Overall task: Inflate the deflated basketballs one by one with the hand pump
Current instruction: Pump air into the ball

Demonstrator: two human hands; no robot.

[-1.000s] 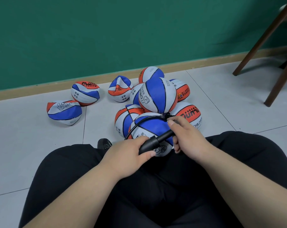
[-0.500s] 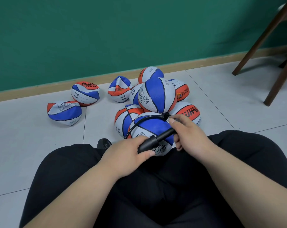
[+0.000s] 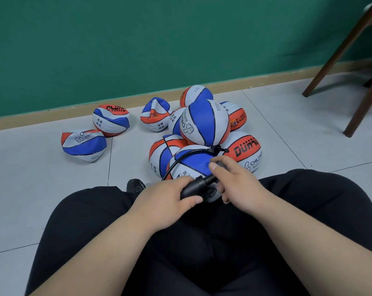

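the hand pump [image 3: 192, 189] barrel is clenched in the left hand [image 3: 163, 204] and its plunger grasped by the right hand [image 3: 240, 184] fingers, presumably for stroking, while the connected basketball [image 3: 193, 162] is kept steady on the floor [image 3: 53, 189] between the legs [image 3: 95, 231].

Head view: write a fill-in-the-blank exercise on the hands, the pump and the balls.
1. The left hand and the right hand hold a hand pump coloured ___.
2. Its hose arcs over the nearest ball, across its ___ panel.
3. The wall behind the balls is ___.

Missing words: black; blue; green.
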